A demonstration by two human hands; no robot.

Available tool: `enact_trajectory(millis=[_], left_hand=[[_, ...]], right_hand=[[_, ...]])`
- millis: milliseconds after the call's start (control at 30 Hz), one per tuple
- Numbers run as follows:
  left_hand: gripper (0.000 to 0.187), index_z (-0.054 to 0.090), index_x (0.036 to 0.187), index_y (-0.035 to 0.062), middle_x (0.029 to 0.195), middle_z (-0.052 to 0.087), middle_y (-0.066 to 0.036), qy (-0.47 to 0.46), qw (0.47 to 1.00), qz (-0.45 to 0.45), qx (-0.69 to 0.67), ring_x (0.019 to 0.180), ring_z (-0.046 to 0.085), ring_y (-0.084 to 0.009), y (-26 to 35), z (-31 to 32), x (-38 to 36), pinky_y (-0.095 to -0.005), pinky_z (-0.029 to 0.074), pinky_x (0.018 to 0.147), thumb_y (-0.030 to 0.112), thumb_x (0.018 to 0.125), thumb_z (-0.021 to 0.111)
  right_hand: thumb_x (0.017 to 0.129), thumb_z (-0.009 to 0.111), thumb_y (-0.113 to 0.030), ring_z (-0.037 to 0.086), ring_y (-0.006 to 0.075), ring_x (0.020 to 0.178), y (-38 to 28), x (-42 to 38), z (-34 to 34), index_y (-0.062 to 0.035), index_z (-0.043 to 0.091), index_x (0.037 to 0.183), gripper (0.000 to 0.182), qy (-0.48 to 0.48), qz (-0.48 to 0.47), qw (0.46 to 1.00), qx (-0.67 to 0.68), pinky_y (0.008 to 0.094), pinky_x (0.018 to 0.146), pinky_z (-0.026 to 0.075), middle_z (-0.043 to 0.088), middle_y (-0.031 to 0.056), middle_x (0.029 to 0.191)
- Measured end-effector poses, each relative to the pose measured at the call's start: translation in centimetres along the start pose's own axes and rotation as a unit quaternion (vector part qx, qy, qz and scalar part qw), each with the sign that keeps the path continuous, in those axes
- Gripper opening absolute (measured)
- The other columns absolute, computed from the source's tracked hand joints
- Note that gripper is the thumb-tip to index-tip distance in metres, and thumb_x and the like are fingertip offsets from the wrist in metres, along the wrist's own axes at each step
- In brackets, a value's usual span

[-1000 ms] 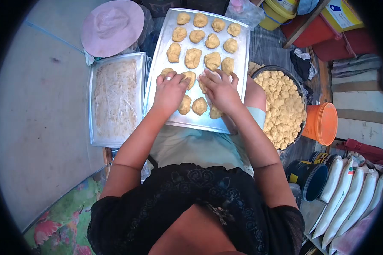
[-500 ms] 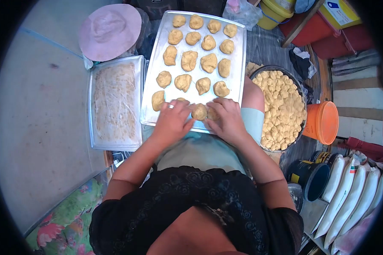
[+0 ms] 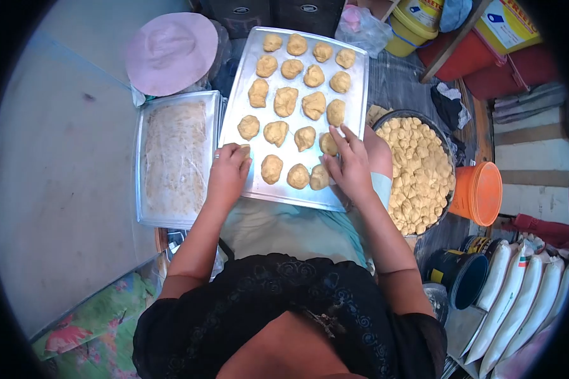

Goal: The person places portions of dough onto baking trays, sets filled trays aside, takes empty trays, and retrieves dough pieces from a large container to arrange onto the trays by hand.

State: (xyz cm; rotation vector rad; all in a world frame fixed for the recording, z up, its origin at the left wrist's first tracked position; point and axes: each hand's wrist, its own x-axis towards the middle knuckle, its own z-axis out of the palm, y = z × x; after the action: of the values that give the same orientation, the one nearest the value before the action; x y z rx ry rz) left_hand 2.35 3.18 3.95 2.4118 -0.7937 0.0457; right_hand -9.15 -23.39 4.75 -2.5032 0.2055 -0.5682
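A metal baking tray (image 3: 284, 202) rests on the lap, bearing rows of rough yellowish dough balls (image 3: 286, 102). At its lower left edge, my left hand (image 3: 229, 174) has its fingers closed over a dough ball (image 3: 244, 151), mostly hidden by them. My right hand (image 3: 349, 165) is at the right side of the tray, its thumb and fingertips around the right side of another dough ball (image 3: 327, 144). Two dough balls in the bottom row touch each other, left of the right wrist.
On the right stands a round black basin (image 3: 450, 189) heaped with dough pieces (image 3: 417, 170), near an orange bucket (image 3: 487, 192). Left of the lap lies a stack of trays (image 3: 139, 189) under a pink hat (image 3: 171, 54). White packets (image 3: 509, 309) and a dark bucket (image 3: 464, 278) are at lower right.
My hands have parted from the bottom row, the left to the tray's left edge, the right up to the right side. More bottom-row dough balls show. The view has shifted slightly.
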Motion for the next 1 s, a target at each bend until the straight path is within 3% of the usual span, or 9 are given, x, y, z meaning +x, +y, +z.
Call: enact_trajectory(millis=[100,200,333,467,533,600,833,933,1000], left_hand=[[0.028,0.067,0.111,0.0054,0.114,0.06,-0.015,-0.031,0.999,0.005,-0.015,0.103,0.057,-0.0357,0.2,-0.4,0.1,-0.0442,0.049,0.089,0.016,0.085,0.069],[0.029,0.066,0.113,0.0054,0.117,0.06,-0.016,0.076,0.997,0.026,-0.022,0.107,0.056,-0.0365,0.1,-0.6,-0.1,-0.0451,0.046,0.093,0.02,0.088,0.066],[0.031,0.065,0.116,0.0031,0.122,0.058,-0.018,0.209,0.971,-0.113,-0.009,0.109,0.056,-0.0373,-7.4,-1.0,-2.0,-0.0457,0.044,0.095,0.023,0.091,0.062],[0.069,0.042,0.143,0.0058,0.147,0.039,-0.024,0.056,0.965,-0.202,0.155,0.136,0.035,-0.0441,-15.8,3.7,-10.3,-0.0584,0.032,0.107,0.031,0.085,0.069],[0.096,0.022,0.153,0.0085,0.157,0.019,-0.025,-0.125,0.948,-0.256,0.14,0.145,0.015,-0.0472,-16.4,4.5,-14.8,-0.0688,0.018,0.11,0.033,0.077,0.074],[0.099,0.019,0.155,0.0101,0.16,0.011,-0.026,-0.256,0.913,-0.241,0.208,0.147,0.009,-0.0484,-13.4,2.9,-17.1,-0.0723,0.012,0.109,0.031,0.075,0.073],[0.094,0.02,0.155,0.0128,0.159,0.016,-0.026,-0.131,0.913,-0.109,0.37,0.143,0.022,-0.0506,-16.8,8.4,-22.6,-0.0704,0.02,0.109,0.014,0.076,0.071],[0.092,0.019,0.155,0.0134,0.159,0.016,-0.025,-0.268,0.906,-0.184,0.272,0.142,0.024,-0.0491,-14.2,5.5,-20.1,-0.0655,0.025,0.11,0.016,0.079,0.07],[0.076,0.033,0.15,0.0102,0.152,0.032,-0.025,-0.251,0.939,-0.208,0.108,0.139,0.034,-0.0437,-13.7,2.6,-17.3,-0.0544,0.034,0.11,0.02,0.084,0.07]], right_hand=[[0.082,0.071,-0.019,0.055,0.0343,0.111,1.7,0.6,1.2,-0.0096,0.06,0.128,0.049,-0.084,0.026,0.996,0.019,0.0449,0.098,0.042,0.058,0.0157,0.126],[0.081,0.073,-0.021,0.055,0.0349,0.11,1.1,1.0,0.7,-0.0102,0.06,0.128,0.05,-0.071,-0.006,0.996,-0.054,0.0457,0.096,0.041,0.056,0.0168,0.128],[0.082,0.073,-0.022,0.053,0.0369,0.113,-1.0,1.6,1.0,-0.009,0.06,0.128,0.05,-0.005,-0.038,0.999,-0.034,0.0458,0.096,0.04,0.052,0.0205,0.132],[0.084,0.07,-0.019,0.05,0.0361,0.117,-4.4,2.2,1.8,-0.0083,0.059,0.128,0.047,-0.048,-0.054,0.995,0.067,0.0456,0.1,0.038,0.051,0.02,0.133],[0.084,0.069,-0.018,0.049,0.0359,0.119,-5.7,2.6,2.6,-0.0088,0.059,0.128,0.046,-0.072,-0.087,0.992,0.057,0.0461,0.101,0.036,0.05,0.0201,0.134],[0.083,0.068,-0.02,0.046,0.0371,0.121,-6.1,2.8,3.5,-0.0113,0.058,0.129,0.048,-0.091,-0.106,0.988,0.072,0.0477,0.102,0.032,0.05,0.0183,0.135],[0.085,0.066,-0.02,0.043,0.0352,0.125,-8.2,2.6,3.9,-0.0149,0.058,0.129,0.046,-0.109,-0.107,0.986,0.071,0.0476,0.104,0.029,0.047,0.0166,0.137],[0.085,0.067,-0.022,0.039,0.0378,0.13,-6.6,2.8,3.0,-0.0108,0.051,0.136,0.054,-0.045,-0.086,0.994,0.043,0.0496,0.108,0.028,0.042,0.0199,0.142],[0.085,0.067,-0.022,0.037,0.0397,0.132,-3.7,3.7,1.9,-0.0072,0.047,0.139,0.059,0.049,-0.024,0.998,0.013,0.0504,0.11,0.027,0.039,0.023,0.144]])
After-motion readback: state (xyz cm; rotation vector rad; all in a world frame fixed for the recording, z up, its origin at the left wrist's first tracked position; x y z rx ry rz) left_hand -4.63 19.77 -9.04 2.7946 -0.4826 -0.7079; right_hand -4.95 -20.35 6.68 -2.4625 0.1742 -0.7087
